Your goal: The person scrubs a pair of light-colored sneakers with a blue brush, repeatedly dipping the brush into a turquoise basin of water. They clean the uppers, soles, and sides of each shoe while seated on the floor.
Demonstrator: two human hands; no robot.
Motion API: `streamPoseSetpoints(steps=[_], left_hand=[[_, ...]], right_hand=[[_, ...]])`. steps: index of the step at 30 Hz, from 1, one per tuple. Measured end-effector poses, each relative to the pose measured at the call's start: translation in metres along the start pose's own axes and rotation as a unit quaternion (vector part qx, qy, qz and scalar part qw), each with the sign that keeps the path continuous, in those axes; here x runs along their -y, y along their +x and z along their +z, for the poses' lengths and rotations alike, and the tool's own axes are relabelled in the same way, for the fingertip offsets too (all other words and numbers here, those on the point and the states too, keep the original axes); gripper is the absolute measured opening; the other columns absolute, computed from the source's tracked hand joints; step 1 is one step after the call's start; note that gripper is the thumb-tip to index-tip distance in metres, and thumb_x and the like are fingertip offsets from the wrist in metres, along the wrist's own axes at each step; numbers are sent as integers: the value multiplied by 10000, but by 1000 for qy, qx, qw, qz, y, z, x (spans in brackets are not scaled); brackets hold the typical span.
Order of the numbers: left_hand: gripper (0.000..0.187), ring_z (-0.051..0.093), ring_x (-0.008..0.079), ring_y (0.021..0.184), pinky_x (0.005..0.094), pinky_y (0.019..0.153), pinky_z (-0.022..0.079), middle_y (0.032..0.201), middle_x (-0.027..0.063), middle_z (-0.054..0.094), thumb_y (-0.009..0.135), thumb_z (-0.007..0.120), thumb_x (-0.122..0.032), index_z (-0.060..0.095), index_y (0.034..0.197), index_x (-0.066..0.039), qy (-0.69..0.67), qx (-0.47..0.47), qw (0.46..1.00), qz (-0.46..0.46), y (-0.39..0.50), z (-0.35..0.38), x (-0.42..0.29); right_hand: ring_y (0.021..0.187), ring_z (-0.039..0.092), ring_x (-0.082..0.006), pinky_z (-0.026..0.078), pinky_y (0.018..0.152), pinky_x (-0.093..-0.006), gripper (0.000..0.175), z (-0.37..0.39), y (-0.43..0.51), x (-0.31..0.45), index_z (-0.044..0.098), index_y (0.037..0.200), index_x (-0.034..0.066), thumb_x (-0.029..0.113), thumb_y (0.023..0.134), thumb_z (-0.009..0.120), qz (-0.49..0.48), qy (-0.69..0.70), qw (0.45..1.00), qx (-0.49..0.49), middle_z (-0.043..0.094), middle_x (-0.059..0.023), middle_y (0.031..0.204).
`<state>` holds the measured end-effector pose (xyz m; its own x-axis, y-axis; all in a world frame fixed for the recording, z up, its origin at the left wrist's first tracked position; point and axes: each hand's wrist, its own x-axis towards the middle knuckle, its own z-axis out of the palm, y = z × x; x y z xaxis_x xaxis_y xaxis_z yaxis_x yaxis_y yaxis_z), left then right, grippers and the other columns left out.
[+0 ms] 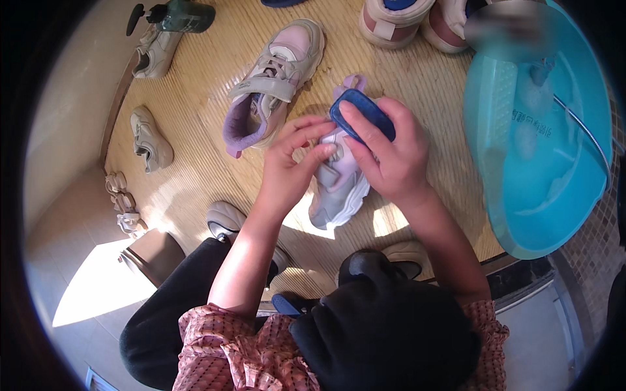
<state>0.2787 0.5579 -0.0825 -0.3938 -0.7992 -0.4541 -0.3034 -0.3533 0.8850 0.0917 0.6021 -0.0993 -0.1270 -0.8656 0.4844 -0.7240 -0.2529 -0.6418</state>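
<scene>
My right hand (398, 149) grips a blue scrubbing brush (367, 115), seen from its back, over the upper part of a pink and grey child's sneaker (342, 188). My left hand (305, 159) is at the same sneaker's side, thumb and fingers apart around its edge near a strap; whether it pinches the shoe is hard to see. A purple pull loop stands up beyond the brush. Up and left of my hands, the matching sneaker (276, 83) with a purple lining lies on the wood-patterned floor, its strap across the laces.
A turquoise plastic basin (538, 146) with a shower hose in it stands at the right. More sneakers (393, 24) are at the top. Small shoes (150, 139), sandals (124, 200) and a pump bottle (188, 17) lie at the left. A brown box-like object (154, 256) is at lower left.
</scene>
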Motion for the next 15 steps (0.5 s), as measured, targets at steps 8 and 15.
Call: streamPoseSetpoints(steps=[8,15], left_hand=[[484,418,177,1281,347,975,422,1359,40,388,768,799,-143,628,1221,-142,-111,39,993,-20,-19,13,8],[364,438,194,1266,356,976,450,1329,62,411,803,718,11,649,1147,-88,-155,63,986,1,-16,10,15]], right_hand=[[805,600,-284,510,681,-369,415,-12,-7,2,677,1194,116,131,783,736,117,42,992,-16,554,-129,1025],[869,599,-257,521,733,-341,463,-35,-10,28,688,1189,108,104,732,764,36,24,990,135,522,-131,1050]])
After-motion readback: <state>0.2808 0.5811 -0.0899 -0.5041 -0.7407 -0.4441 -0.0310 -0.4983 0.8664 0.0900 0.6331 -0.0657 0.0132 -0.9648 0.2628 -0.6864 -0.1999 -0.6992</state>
